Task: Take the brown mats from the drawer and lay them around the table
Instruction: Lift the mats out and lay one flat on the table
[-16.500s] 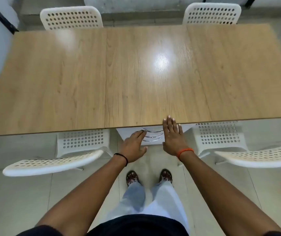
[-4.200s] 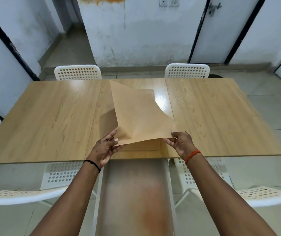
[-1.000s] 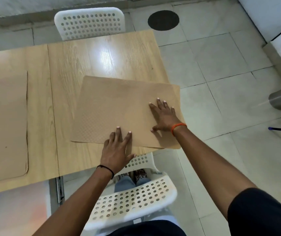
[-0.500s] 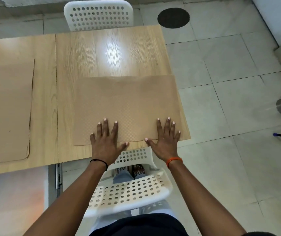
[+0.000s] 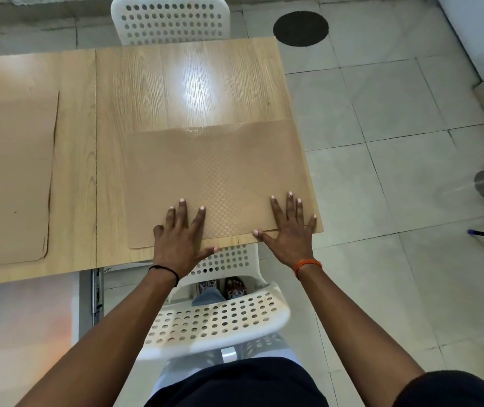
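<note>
At the lower left of the frame the pulled-out drawer [image 5: 23,324] juts from under the table [image 5: 158,92]; its inside is blurred and washed orange, so what it holds cannot be told.

A brown mat [image 5: 220,177] lies flat on the right end of the table, in the middle of the frame. Its long axis runs left to right, parallel to the table's near edge, with its right side reaching the table's right edge. The left hand [image 5: 180,239] rests palm down on the mat's near left part, fingers spread and straight, thumb out over the bare table edge. The right hand [image 5: 289,227] lies flat on the mat's near right corner, fingers apart, thumb pointing left along the mat's near edge. Neither hand grips anything.

A second mat [image 5: 9,177] lies at the left of the frame, its long axis running away from the viewer, well apart from the first.

Compared with a second ago, the mat has been squared up: it sat skewed then, with its right end overhanging the table, and now sits straight. The hands have slid back to its near edge. Half a second ago the layout was nearly the same.

A white perforated chair [image 5: 217,321] stands tucked at the near side below the hands; another chair [image 5: 170,20] stands at the far side, top of the frame.
</note>
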